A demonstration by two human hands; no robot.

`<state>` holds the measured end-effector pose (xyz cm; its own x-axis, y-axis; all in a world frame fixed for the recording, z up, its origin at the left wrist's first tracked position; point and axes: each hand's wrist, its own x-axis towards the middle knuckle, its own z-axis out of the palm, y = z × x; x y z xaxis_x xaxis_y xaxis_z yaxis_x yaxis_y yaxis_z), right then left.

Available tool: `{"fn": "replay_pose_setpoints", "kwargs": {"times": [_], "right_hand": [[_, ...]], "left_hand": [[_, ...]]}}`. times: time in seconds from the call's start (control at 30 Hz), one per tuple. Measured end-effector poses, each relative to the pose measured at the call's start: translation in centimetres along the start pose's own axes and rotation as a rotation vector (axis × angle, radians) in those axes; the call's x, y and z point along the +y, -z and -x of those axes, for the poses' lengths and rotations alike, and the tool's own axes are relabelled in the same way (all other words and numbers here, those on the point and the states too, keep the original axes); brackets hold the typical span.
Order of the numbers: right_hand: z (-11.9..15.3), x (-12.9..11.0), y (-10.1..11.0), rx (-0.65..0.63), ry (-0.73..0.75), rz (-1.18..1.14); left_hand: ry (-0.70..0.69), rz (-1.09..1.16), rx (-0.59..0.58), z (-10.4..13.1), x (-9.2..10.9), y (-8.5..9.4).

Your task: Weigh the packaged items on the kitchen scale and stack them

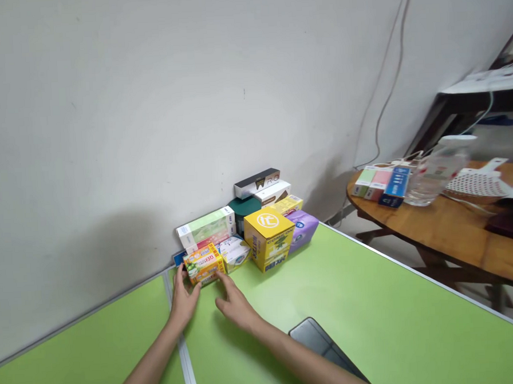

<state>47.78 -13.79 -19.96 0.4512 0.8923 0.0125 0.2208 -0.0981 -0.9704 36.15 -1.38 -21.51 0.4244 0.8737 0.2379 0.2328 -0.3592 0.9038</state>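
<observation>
An orange soap box with green and red print rests on the green table at the front left of a group of boxes. My left hand grips it at its left side, fingers on the end and thumb by the lower front. With its index finger stretched to the box's lower right corner, my right hand has its thumb apart and holds nothing. Right beside the soap box is a white and yellow box. Behind it lies a green and white carton above a red one.
A yellow cube box, a purple pack, a dark green round container and a long black-and-white box stand against the wall. A black phone-like slab lies near my right forearm. A wooden table at right bears a clear plastic jar.
</observation>
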Motion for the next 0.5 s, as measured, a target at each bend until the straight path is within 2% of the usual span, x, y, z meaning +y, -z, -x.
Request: {"fn": "replay_pose_setpoints", "kwargs": {"times": [0.1,0.23,0.37,0.5], "right_hand": [[0.3,0.1,1.3,-0.007,0.063,0.005],[0.6,-0.7,3.3,0.032,0.107,0.046],[1.0,-1.1,3.8,0.031,0.111,0.059],[2.1,-0.8,3.1,0.019,0.192,0.136]], "left_hand": [[0.019,-0.028,-0.013,-0.8,1.0,1.4],[-0.057,-0.113,-0.021,-3.7,4.7,2.5],[-0.093,-0.212,-0.005,-7.2,8.4,2.2],[-0.049,-0.245,0.026,-8.9,9.9,1.6]]}}
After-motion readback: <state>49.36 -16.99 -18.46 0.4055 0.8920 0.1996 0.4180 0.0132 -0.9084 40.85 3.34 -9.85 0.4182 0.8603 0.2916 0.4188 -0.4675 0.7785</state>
